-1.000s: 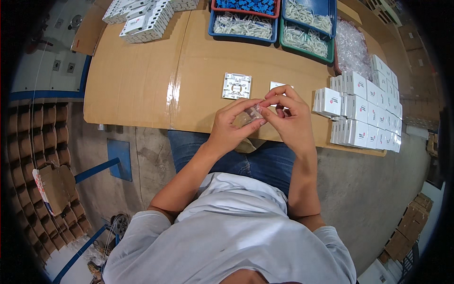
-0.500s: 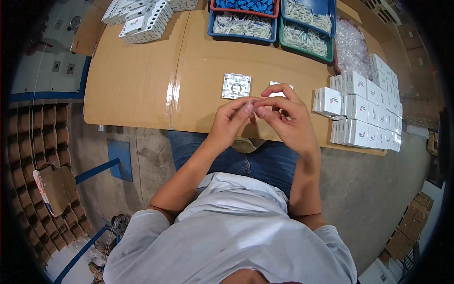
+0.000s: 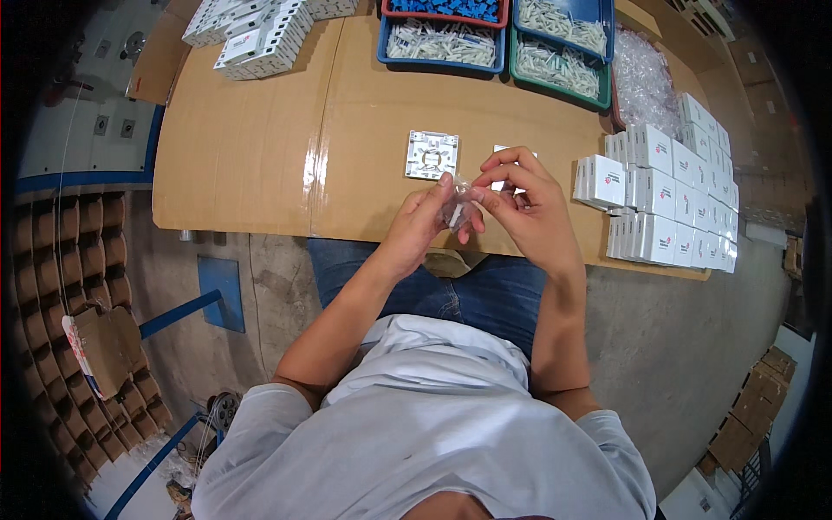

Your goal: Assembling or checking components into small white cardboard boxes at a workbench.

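Observation:
Above the table's near edge, my left hand [image 3: 418, 217] is closed on a small clear plastic bag [image 3: 457, 211] with a whitish piece showing inside. At the bag's upper edge, my right hand [image 3: 527, 204] pinches the film between thumb and finger. Just beyond my left hand lies a square white plastic frame [image 3: 432, 155] with a round opening, flat on the cardboard. A white box-like piece [image 3: 500, 162] sits behind my right hand, which covers most of it.
White boxes [image 3: 659, 198] are stacked at the right. Trays of small white parts [image 3: 442, 43] and a tray of blue parts [image 3: 451, 9] stand at the back. Clear bags [image 3: 643, 87] fill a bin at the back right. More white units [image 3: 260, 43] are piled at the back left.
My hands have drawn slightly apart, and the clear bag now shows between them. The right hand has shifted a little from the left; the frame on the table stays put.

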Tool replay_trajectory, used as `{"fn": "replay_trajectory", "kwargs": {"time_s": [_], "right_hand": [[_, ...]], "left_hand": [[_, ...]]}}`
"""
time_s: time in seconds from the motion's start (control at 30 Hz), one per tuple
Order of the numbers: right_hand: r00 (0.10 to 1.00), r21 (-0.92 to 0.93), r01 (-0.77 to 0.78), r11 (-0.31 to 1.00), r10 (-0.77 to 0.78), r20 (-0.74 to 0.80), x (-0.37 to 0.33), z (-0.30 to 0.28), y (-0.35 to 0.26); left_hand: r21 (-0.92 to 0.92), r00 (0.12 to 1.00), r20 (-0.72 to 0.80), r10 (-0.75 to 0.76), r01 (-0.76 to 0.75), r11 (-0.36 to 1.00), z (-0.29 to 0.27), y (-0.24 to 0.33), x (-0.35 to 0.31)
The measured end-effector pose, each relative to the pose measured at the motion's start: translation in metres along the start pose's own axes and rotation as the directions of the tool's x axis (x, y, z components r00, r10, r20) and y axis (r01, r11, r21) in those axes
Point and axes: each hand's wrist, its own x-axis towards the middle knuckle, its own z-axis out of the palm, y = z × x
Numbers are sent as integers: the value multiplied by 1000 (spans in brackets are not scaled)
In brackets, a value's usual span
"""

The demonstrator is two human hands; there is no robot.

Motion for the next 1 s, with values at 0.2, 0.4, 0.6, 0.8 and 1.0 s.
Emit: {"fn": "replay_trajectory", "kwargs": {"time_s": [0.2,0.4,0.6,0.8,1.0], "right_hand": [[1000,-40,18,999,-17,20,2,-3,3],[1000,-47,18,999,-18,-1,6,-5,6],[979,-164,99,981,-126,-161,33,-22,37],[943,-317,-3,949,-103,-318,95,-63,100],[909,-455,-121,882,-86,-409,156,-116,156]], "left_hand": [[27,1000,-22,11,-10,1000,-3,-1,1],[61,999,-42,21,-18,998,-5,-3,2],[96,997,-57,61,-55,994,-10,-6,3],[107,992,-109,62,-50,993,-8,-7,-1],[77,989,-135,54,-44,996,-10,-17,-3]]}}
